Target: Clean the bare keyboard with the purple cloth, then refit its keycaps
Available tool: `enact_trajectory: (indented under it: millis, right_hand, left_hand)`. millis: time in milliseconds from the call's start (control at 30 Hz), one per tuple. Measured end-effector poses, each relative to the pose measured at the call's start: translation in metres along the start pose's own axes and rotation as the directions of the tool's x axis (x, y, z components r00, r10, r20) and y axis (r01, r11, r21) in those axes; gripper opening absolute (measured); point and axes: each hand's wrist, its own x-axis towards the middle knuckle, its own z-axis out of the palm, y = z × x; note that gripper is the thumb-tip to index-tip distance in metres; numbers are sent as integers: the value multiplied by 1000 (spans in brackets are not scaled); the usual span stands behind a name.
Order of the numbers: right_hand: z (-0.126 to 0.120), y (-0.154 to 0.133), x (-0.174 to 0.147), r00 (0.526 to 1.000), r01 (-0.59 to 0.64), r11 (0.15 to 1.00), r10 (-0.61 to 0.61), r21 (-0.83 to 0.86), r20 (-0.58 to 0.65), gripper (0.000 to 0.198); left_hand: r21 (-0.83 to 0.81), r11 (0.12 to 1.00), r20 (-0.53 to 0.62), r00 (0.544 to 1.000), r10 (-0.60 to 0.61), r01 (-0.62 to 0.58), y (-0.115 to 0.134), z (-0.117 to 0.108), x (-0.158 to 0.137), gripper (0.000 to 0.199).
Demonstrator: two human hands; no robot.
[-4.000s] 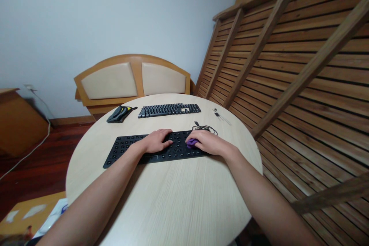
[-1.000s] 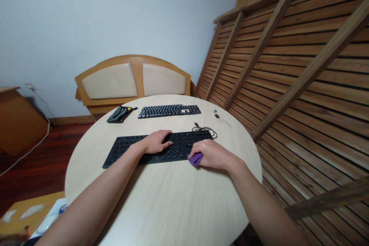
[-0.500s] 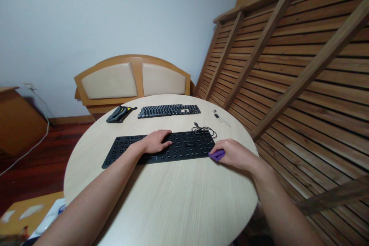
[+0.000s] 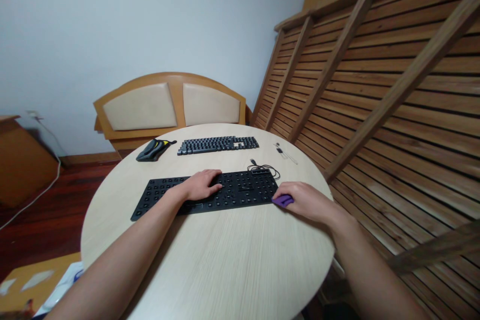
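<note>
A black keyboard base with its keycaps off lies across the table, bare switches facing up. My left hand rests flat on its middle, fingers stretched out and holding nothing. At the base's right end, my right hand is closed on a folded purple cloth, which touches the lower right corner. The base's cable lies coiled behind its upper right edge, the USB plug loose. Beyond the base sit black keycaps laid out in keyboard order, with a few light ones among them.
The round pale wood table carries a grey, black and yellow pouch-like item at the back left. Small thin tools lie at the back right. A slatted wooden panel leans close along the right side.
My right hand and the purple cloth have shifted very slightly right against the base's corner. My left hand stays in place on the base. The whole view has moved a little.
</note>
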Motion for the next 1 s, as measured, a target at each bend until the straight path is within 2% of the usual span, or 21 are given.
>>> enact_trajectory:
  millis: [133,200,367,533,1000]
  right_hand:
    - [-5,13,-7,989,-150,982,149,-113,-20,24]
    - [-9,15,-9,984,-178,973,173,-149,-43,23]
    - [-5,12,-8,998,-53,997,50,-63,-47,24]
    - [-4,12,-6,994,-113,987,111,-114,-22,20]
    - [2,0,-6,999,-48,992,50,-118,8,23]
  left_hand:
    - [-8,1000,2,1000,4,-4,0,0,0,62]
    - [-12,1000,-3,1000,6,-6,0,0,0,62]
    - [-16,1000,-14,1000,6,-6,-1,1,1,60]
    - [-16,1000,-15,1000,8,-8,-2,2,1,61]
    - [-19,1000,-19,1000,8,-8,-1,1,1,59]
